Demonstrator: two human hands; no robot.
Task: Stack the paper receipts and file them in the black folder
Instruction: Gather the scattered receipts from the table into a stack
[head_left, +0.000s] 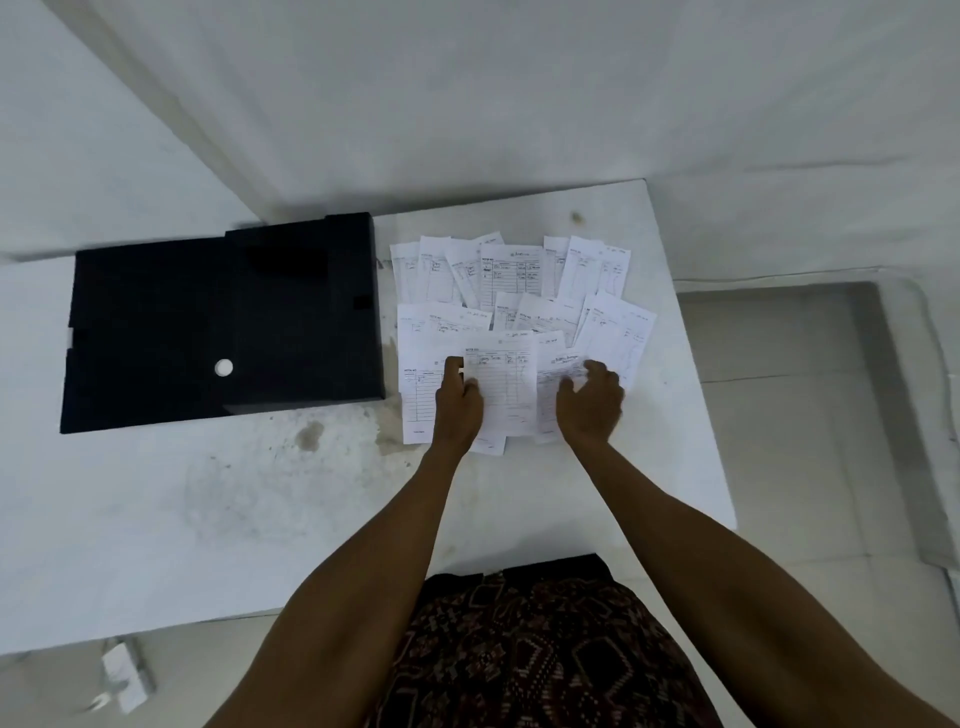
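**Two hands on a spread of receipts, black folder to the left**

Nearest the camera is the person's lap in dark patterned cloth (545, 649). Two bare forearms reach forward from it over a white table (208, 519), which is stained near its middle.

Both hands rest on the near edge of the receipts (519, 312). The left hand (458, 397) lies back-up, fingers curled, with its thumb pressed on the left edge of one front receipt (504, 389); whether it pinches that sheet or only pins it down cannot be told. The right hand (589, 402) sits just beside that sheet, on the next one over, fingers bent and loosely spread in a half-open claw, holding nothing that can be seen.

The receipts are white slips with printed grids and handwriting. They lie fanned and overlapping in about three loose rows running away from the hands. About fifteen show; the overlap hides the exact number.

One folder (223, 322) lies flat and closed to the left of the receipts, its right edge just beside them, well apart from both hands. It has one round white spot (224, 368) on its cover.

Beyond the table stands a pale wall.
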